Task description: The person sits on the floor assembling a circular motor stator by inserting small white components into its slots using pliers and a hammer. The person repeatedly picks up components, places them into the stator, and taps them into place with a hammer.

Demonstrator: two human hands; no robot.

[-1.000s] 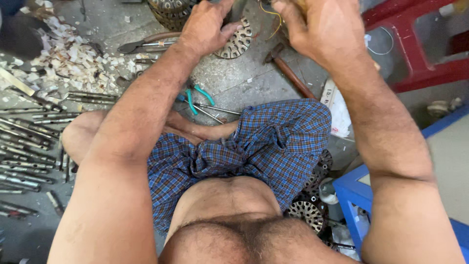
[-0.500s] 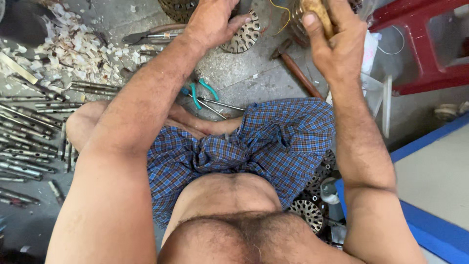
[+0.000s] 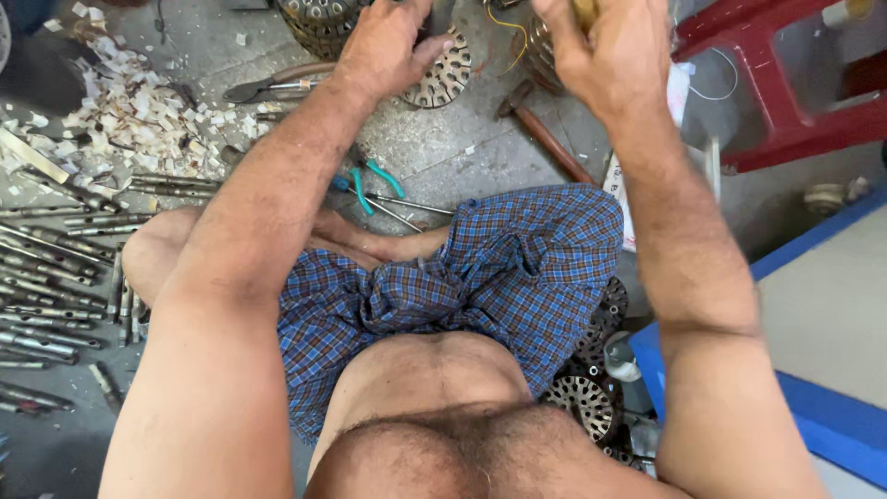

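My left hand (image 3: 386, 48) reaches forward at the top middle, its thumb lying on a round slotted metal stator (image 3: 447, 79) and its fingers curled over a dark part at the frame's edge. My right hand (image 3: 612, 57) is closed around a yellowish wooden handle (image 3: 584, 11), mostly hidden by the fingers, above a wound metal core with yellow wires (image 3: 536, 46). Between my arms a hammer (image 3: 547, 137) lies on the concrete floor. Teal-handled pliers (image 3: 371, 181) rest near my folded leg.
Rows of metal rods (image 3: 55, 277) and a heap of white paper scraps (image 3: 129, 111) cover the floor on the left. A red plastic stool (image 3: 785, 102) stands at the upper right, a blue-edged board (image 3: 832, 407) at the right. More slotted stators (image 3: 582, 407) sit by my right hip.
My right hand has gone from spread to closed around the yellowish handle. My left hand has stayed on the round stator.
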